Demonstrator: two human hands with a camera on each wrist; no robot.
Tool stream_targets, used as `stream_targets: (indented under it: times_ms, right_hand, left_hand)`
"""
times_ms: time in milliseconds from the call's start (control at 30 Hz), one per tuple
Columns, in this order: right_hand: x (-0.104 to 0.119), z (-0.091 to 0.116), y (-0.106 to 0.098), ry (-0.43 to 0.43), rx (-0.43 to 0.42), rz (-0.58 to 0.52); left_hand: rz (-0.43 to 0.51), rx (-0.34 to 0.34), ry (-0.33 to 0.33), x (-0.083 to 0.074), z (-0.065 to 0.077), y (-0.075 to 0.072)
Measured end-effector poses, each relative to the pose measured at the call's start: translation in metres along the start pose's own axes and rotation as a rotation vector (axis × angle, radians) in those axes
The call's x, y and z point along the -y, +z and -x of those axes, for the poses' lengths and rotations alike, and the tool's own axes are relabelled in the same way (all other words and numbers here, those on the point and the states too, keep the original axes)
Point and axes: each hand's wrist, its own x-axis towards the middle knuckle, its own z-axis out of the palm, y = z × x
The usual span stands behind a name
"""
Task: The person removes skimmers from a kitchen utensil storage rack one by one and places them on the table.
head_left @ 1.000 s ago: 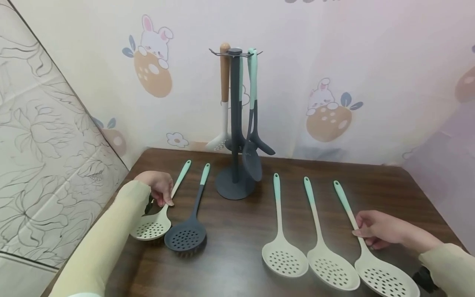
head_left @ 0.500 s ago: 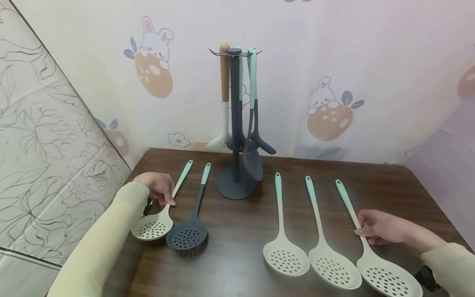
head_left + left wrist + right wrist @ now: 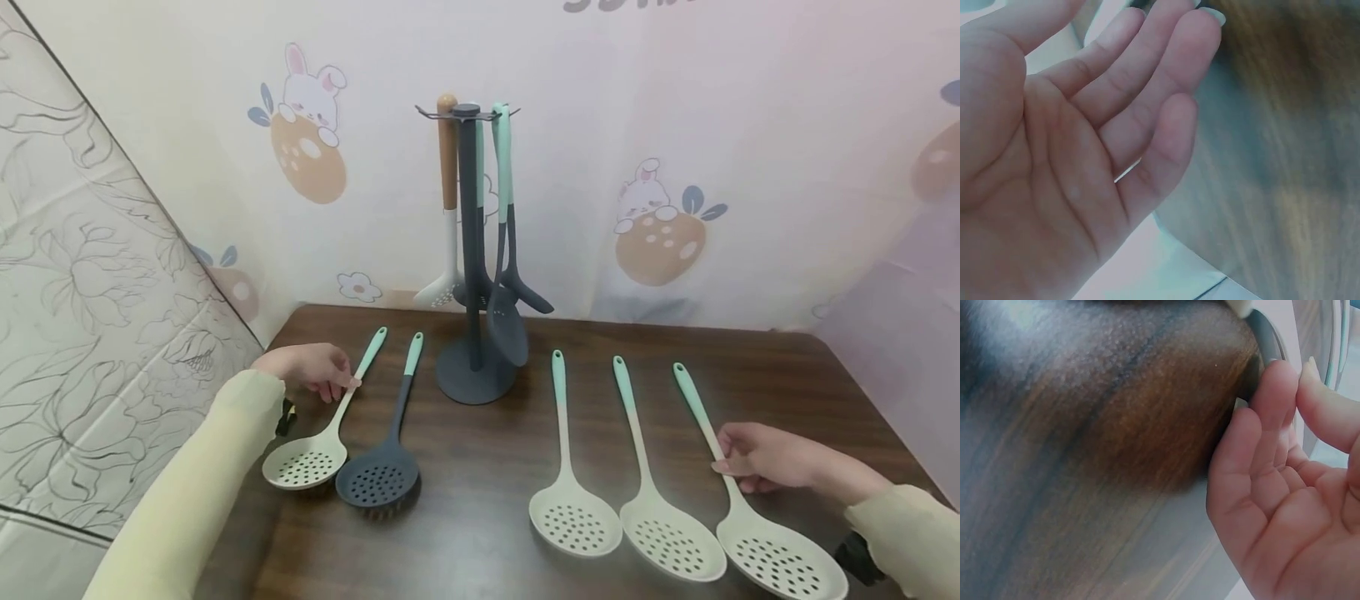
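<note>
In the head view my left hand (image 3: pixel 318 371) pinches the upper handle of a cream skimmer (image 3: pixel 303 462) with a mint handle end, lying at the table's left. Beside it lies a dark grey skimmer (image 3: pixel 377 477). My right hand (image 3: pixel 772 458) pinches the handle of the rightmost cream skimmer (image 3: pixel 783 560). The left wrist view shows the left palm (image 3: pixel 1041 162) with several fingers loosely bent; the pinch is out of sight there. Thumb and fingertip of the right hand (image 3: pixel 1291 469) meet at the right wrist view's edge, the handle mostly hidden.
Two more cream skimmers, one central (image 3: pixel 576 518) and one beside it (image 3: pixel 672 537), lie left of the right hand. A dark utensil stand (image 3: pixel 471 250) rises at the back of the brown table (image 3: pixel 465 533), hung with several utensils. A patterned wall covering (image 3: pixel 555 183) stands behind.
My left hand has slid up the handle, away from the skimmer's bowl. The right hand keeps its hold with barely any movement. The head view has shifted slightly.
</note>
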Motion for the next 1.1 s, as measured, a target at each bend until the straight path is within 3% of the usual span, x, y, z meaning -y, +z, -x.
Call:
stream_targets:
  times_ms: [133,233,467,933,1100]
  right_hand:
    - [-0.001,-0.001,0.002,-0.014,-0.006,0.001]
    - [-0.002,-0.001,0.003,-0.025,-0.005,-0.007]
    - [-0.005,0.000,0.003,-0.034,-0.010,-0.007]
    - [-0.009,0.001,0.005,-0.063,-0.005,-0.053]
    - [-0.008,0.001,0.003,-0.054,-0.010,-0.035]
  left_hand:
    - [-0.024,-0.018,0.071,-0.001,-0.001,-0.005]
    - [-0.034,-0.049,0.084,-0.005,-0.001,-0.008]
    - [-0.058,-0.191,0.143,-0.022,0.004,-0.016]
    - [0.099,-0.551,0.361,-0.090,0.008,-0.016]
    - [0.125,-0.626,0.431,-0.115,0.008,-0.018]
